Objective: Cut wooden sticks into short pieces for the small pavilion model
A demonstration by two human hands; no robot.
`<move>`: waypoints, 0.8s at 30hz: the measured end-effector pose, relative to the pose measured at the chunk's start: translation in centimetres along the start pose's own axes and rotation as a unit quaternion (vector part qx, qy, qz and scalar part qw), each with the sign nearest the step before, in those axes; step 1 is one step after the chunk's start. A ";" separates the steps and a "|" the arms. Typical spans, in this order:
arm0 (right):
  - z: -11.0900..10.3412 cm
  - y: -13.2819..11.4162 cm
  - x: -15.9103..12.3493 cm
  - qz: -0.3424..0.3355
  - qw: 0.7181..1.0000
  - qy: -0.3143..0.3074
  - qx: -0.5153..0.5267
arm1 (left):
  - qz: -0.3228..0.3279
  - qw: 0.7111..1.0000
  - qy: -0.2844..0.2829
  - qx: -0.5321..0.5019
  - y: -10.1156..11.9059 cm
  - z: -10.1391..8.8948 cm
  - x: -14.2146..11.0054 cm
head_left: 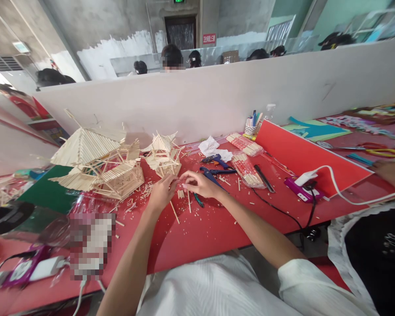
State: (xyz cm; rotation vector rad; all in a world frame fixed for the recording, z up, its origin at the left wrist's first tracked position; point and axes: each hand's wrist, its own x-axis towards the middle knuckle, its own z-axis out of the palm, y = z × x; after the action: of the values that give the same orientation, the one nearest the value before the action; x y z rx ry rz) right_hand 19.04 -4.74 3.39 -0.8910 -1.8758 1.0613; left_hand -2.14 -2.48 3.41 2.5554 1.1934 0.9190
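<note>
My left hand (163,191) is closed, its fingers bent together just in front of a small pavilion model (163,154) made of thin wooden sticks. Close beside it, my right hand (200,183) pinches thumb against fingers, the fingertips of both hands nearly meeting. Whatever is in either pinch is too small or hidden to make out. Below the hands lie a short row of cut stick pieces (181,194) and loose wooden sticks (174,212). Blue-handled cutters (211,174) and a blue glue gun (219,161) rest just beyond my right hand.
A larger stick pavilion (98,164) stands at left. Packs of sticks (247,170), a black utility knife (264,178) and a purple power strip (303,188) lie at right. A red board (303,153) leans there. A white partition (217,96) closes the back. Another person's arm (390,175) shows at far right.
</note>
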 end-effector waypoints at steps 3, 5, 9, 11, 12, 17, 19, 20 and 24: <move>-0.1 0.0 0.0 -0.001 1.000 0.003 -0.003 | 0.002 1.000 -0.005 0.004 0.3 -0.2 0.0; 0.0 0.1 0.1 0.000 1.000 0.004 -0.005 | 0.001 1.000 -0.014 0.006 0.4 -0.2 0.1; 0.2 0.1 0.2 -0.002 0.999 0.033 -0.031 | -0.012 0.997 -0.071 0.024 -0.2 0.1 0.1; 0.2 0.1 0.3 -0.008 0.998 0.050 -0.041 | -0.011 0.993 -0.112 0.037 -0.7 0.4 0.0; 0.2 0.2 0.3 -0.012 0.998 0.056 -0.042 | -0.006 0.991 -0.131 0.038 -0.9 0.6 -0.1; -0.1 0.4 0.3 -0.017 0.996 0.076 -0.031 | 0.017 0.983 -0.182 0.012 -1.6 1.2 -0.4; -0.1 0.4 0.4 -0.009 0.996 0.080 -0.028 | 0.016 0.982 -0.190 0.010 -1.7 1.3 -0.4; -0.1 0.4 0.4 -0.006 0.996 0.081 -0.027 | 0.015 0.981 -0.192 0.011 -1.8 1.3 -0.4; 0.1 0.3 0.4 -0.001 0.996 0.085 -0.032 | 0.013 0.979 -0.203 0.024 -1.9 1.2 -0.3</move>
State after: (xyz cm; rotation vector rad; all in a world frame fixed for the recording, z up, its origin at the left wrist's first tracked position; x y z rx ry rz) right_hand 18.84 -4.34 3.19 -0.9847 -1.7765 0.8991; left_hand -2.74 -1.34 1.53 2.6256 1.0686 0.3451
